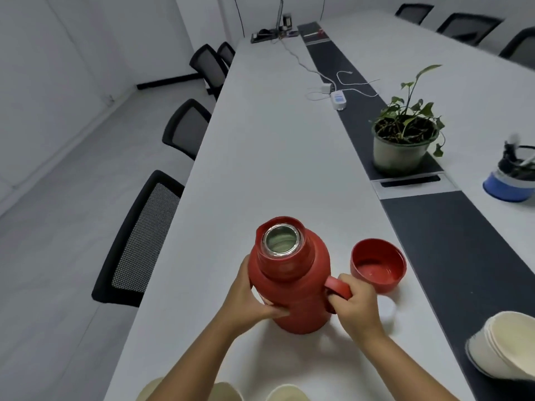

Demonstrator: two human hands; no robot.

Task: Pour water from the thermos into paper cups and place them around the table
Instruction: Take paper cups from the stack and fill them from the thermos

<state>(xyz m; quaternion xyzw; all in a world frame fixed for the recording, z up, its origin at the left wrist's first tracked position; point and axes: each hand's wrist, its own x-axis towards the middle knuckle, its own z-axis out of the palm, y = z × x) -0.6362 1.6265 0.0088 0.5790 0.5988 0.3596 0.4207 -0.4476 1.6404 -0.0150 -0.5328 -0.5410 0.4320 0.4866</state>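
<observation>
Red thermos (pixel 289 285) standing upright, uncapped, on white tabletop (pixel 275 157). Left hand (pixel 249 299) fingers wrapping its body, right hand (pixel 357 305) fingers curling round the handle. Red lid (pixel 378 264) sitting just right of it. Paper cups (pixel 285 395) lining near edge; stack (pixel 503 347) lying at right.

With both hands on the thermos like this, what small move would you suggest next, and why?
Probably lift and tilt the thermos toward a paper cup at the near edge. Its mouth is open, the lid sits aside, the right hand grips the handle and the left hand steadies the body.
</observation>
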